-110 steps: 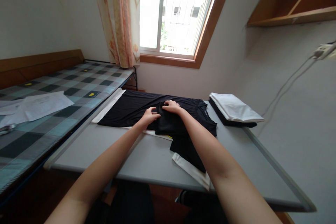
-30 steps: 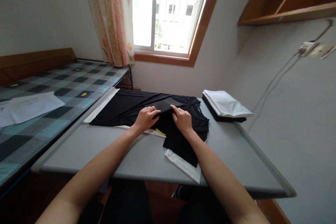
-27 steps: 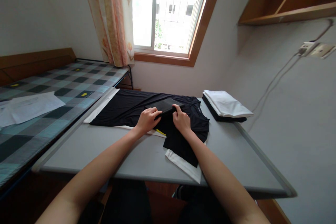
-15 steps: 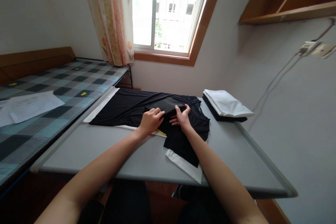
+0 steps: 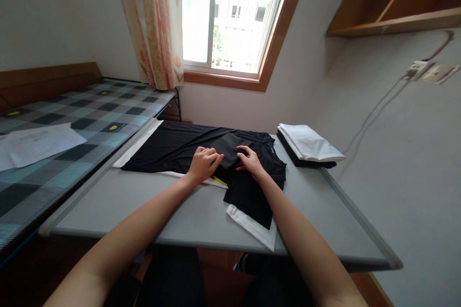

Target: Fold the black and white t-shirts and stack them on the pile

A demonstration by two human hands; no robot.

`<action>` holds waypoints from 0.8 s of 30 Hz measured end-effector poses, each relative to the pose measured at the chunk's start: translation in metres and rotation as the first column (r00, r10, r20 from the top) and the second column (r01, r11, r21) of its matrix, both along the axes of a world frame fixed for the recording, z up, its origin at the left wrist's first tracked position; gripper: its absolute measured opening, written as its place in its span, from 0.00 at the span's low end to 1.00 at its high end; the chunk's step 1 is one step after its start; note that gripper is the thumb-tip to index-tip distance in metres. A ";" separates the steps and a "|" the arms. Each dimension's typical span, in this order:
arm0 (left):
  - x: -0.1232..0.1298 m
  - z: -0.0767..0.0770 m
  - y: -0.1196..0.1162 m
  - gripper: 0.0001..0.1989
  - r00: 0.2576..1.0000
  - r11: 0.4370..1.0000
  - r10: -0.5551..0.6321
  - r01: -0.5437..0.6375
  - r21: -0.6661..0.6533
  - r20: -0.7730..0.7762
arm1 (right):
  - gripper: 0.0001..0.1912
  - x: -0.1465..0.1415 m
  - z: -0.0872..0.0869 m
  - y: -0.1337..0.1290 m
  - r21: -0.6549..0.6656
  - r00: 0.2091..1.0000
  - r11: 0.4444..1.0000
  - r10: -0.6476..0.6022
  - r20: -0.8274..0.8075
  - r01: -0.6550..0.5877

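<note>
A black T-shirt (image 5: 173,146) lies spread on the grey table, its collar toward the right. White cloth shows along its hem (image 5: 139,146) and below its near sleeve (image 5: 252,228). On the shirt's middle rests a dark grey, smooth, flat piece (image 5: 228,146) whose kind I cannot make out. My left hand (image 5: 204,165), fingers curled, grips this piece at its left side. At its right side is my right hand (image 5: 250,162), fingers bent and apart, touching it. Just right of my left wrist, a short yellow strip (image 5: 219,180) shows.
A folded white cloth (image 5: 308,141) sits on folded black cloth (image 5: 298,158) at the table's (image 5: 126,211) back right. Left of the table stands a bed (image 5: 90,120) with papers (image 5: 43,144) on it. A wooden shelf (image 5: 396,21) hangs on the right wall.
The dark grey piece, raised and tilted between both hands before, now lies flatter on the shirt. My right hand's fingers have loosened; my left hand has shifted slightly left.
</note>
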State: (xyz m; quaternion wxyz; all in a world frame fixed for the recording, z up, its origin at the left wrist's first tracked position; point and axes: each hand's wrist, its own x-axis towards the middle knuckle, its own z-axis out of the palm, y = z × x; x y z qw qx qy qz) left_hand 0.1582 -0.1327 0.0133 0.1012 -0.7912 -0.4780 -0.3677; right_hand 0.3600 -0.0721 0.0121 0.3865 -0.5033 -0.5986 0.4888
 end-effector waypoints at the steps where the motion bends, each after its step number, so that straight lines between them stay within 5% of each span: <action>1: -0.003 -0.001 0.003 0.24 0.999 1.000 0.026 -0.025 -0.015 0.039 | 0.22 0.003 0.004 0.002 0.011 1.000 1.000 -0.002 0.023 0.002; 5: -0.013 -0.007 0.012 0.24 0.984 0.989 0.109 -0.093 -0.119 0.140 | 0.19 0.024 0.034 0.012 0.063 0.975 0.998 -0.028 0.218 0.014; 15: -0.008 -0.011 0.015 0.23 0.984 0.966 0.122 -0.088 -0.243 0.129 | 0.12 0.093 0.156 0.028 0.072 0.861 0.996 0.016 0.508 -0.061; 20: -0.010 -0.011 0.014 0.23 0.984 0.955 0.126 -0.086 -0.282 0.125 | 0.12 0.134 0.188 0.045 0.271 0.899 0.946 -0.271 0.345 0.181; 24: -0.011 -0.012 0.015 0.22 0.988 0.953 0.108 -0.071 -0.294 0.110 | 0.17 0.179 0.181 0.063 0.393 0.833 0.769 -0.553 0.015 0.504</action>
